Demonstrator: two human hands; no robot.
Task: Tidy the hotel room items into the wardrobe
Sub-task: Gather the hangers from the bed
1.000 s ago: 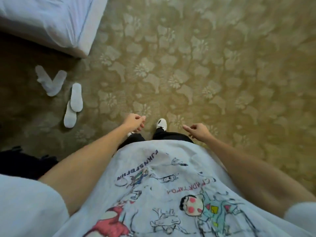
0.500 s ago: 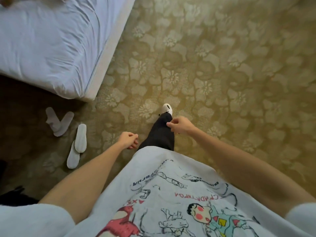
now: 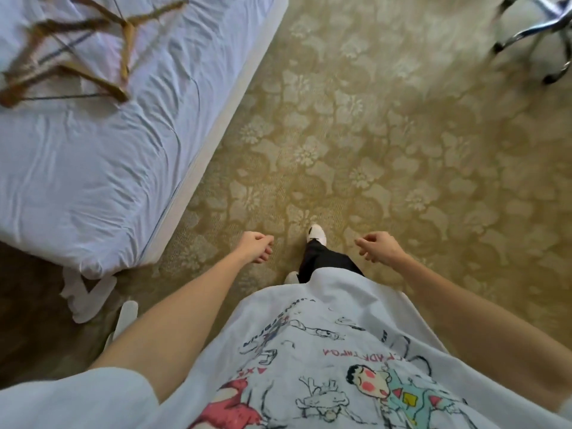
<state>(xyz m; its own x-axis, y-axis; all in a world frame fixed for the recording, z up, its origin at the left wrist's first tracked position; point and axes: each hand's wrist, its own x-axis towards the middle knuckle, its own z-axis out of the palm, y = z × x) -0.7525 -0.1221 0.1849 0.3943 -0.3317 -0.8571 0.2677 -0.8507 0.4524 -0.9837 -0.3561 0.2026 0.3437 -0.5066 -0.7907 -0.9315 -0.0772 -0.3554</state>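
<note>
Ahead, patterned carpet [image 3: 387, 156] lies open between bed [image 3: 93, 168] edge at left and chair base [image 3: 538, 29] at far upper right. Wooden hangers [image 3: 77, 54] lie on bed sheet, blurred. White slippers [image 3: 89, 297] on floor by bed corner, near left arm. Left hand [image 3: 255, 250] loosely curled, holds nothing. Right hand [image 3: 379, 247] loosely curled too, empty, touching nothing. White shoe [image 3: 317, 233] on carpet between hands.
</note>
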